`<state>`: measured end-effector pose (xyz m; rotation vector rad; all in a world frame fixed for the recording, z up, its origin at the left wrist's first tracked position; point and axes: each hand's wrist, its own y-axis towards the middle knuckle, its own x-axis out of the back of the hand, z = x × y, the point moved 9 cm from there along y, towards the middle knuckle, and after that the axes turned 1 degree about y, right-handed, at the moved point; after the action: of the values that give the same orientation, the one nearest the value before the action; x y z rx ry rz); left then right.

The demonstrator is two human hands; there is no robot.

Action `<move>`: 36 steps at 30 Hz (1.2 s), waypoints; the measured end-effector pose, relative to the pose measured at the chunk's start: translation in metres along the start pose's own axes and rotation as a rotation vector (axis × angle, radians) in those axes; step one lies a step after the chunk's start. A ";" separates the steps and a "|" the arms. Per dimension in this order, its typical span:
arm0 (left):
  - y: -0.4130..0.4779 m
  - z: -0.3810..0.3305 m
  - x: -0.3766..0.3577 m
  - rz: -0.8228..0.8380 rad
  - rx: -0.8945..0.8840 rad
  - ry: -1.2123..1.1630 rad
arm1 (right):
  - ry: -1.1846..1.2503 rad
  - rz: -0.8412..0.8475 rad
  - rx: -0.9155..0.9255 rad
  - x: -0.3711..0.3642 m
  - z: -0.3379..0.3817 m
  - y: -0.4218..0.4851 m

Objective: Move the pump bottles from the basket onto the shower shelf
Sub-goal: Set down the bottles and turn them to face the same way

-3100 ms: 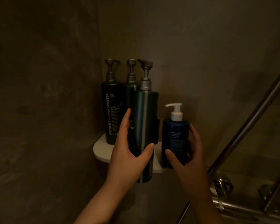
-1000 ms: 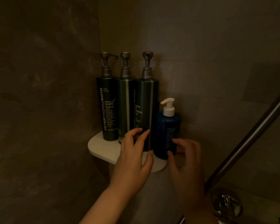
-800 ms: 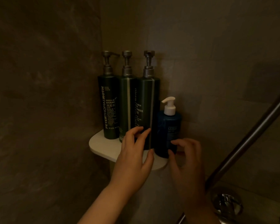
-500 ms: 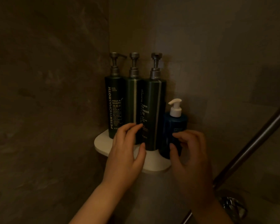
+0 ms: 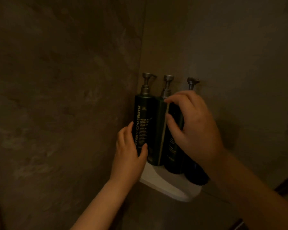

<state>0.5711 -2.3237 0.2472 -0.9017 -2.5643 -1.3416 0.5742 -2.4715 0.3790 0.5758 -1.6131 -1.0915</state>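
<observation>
step in hand, as we judge it: squaring up the row on the shower shelf (image 5: 166,185), a white corner ledge where the two walls meet. the basket is not in view.

location of the task's things: three tall dark green pump bottles stand upright, side by side and touching. the left bottle (image 5: 142,117) is next to the left wall (image 5: 56,97), the middle bottle (image 5: 158,130) is beside it, and the third bottle (image 5: 173,151) is to the right. a short dark bottle (image 5: 196,175) stands at the right end, mostly hidden behind the right wrist.

hands: the left hand (image 5: 128,151) grips the left bottle low on its body, with its thumb (image 5: 144,149) on the label face and its fingers wrapped round the wall side. the right hand (image 5: 194,130) is curled over the shoulder of the third bottle, with the thumb pressed on its front and a fingertip reaching across to the neck of the middle bottle. only the third bottle's pump head (image 5: 191,82) shows above the knuckles.

recommendations: we advise sliding the bases along the ledge, not lifting, and keeping pressure low on the bodies, because tall bottles pushed near the top tend to tip. we would move the bottles toward the far corner so that no base overhangs the near rim. the short bottle sits closest to the right edge. we cannot tell how much ledge lies beneath it, so the right wrist should come away without brushing it.
</observation>
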 end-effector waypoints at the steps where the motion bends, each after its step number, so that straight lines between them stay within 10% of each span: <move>1: 0.003 0.002 -0.002 0.002 0.003 -0.006 | -0.025 0.011 0.017 -0.001 0.003 0.011; 36: -0.001 0.039 -0.015 0.009 0.003 -0.090 | -0.199 0.420 -0.011 -0.057 -0.003 0.135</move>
<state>0.5891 -2.3003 0.2178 -0.9949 -2.6240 -1.3236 0.6174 -2.3634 0.4684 0.1100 -1.7960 -0.8598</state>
